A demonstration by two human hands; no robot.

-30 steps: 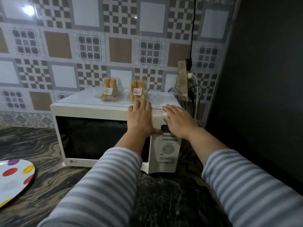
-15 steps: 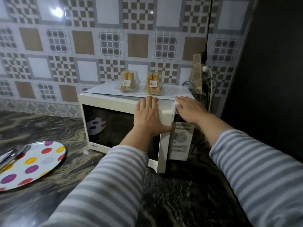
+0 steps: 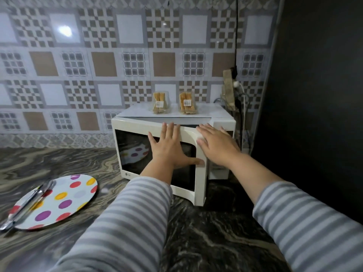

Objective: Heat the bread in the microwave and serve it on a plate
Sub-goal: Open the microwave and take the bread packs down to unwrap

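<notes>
My left hand [image 3: 170, 149] lies flat, fingers spread, on the part-open microwave door [image 3: 157, 154]; my right hand [image 3: 216, 146], also open, rests at its edge. Two bread packs [image 3: 172, 104] sit atop, upper centre.

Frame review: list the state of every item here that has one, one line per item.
microwave door: partly open, swung out at its right edge
left hand: flat on the door, holding nothing
right hand: open, on the door's right edge
bread packs: sealed, upright on the microwave
plate: on the counter, no bread, utensils on it
</notes>
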